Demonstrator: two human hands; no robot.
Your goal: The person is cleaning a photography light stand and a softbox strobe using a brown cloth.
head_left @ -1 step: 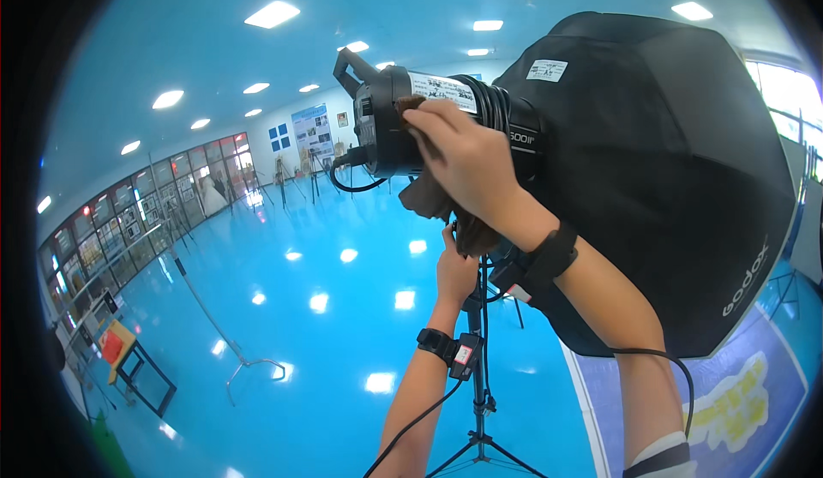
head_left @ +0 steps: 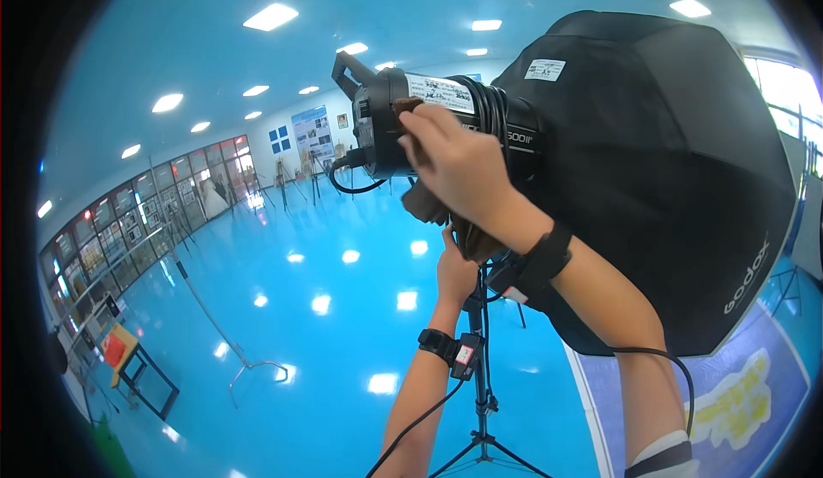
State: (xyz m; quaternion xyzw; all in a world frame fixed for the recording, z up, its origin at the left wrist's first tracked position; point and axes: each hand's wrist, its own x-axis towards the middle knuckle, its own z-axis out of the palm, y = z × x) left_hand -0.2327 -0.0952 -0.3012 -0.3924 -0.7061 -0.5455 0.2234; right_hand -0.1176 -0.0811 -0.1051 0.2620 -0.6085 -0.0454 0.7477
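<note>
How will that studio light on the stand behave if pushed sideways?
Probably top-heavy: the studio light and big black softbox sit atop a thin stand, so it may sway or tip. The right hand presses a brown cloth on it; the left hand steadies below.

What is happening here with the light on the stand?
A person's right hand presses a brown cloth against the black body of a studio light that carries a large black softbox. The left hand reaches up from below and grips the mount at the top of the light stand. Both wrists wear black bands with cables.
</note>
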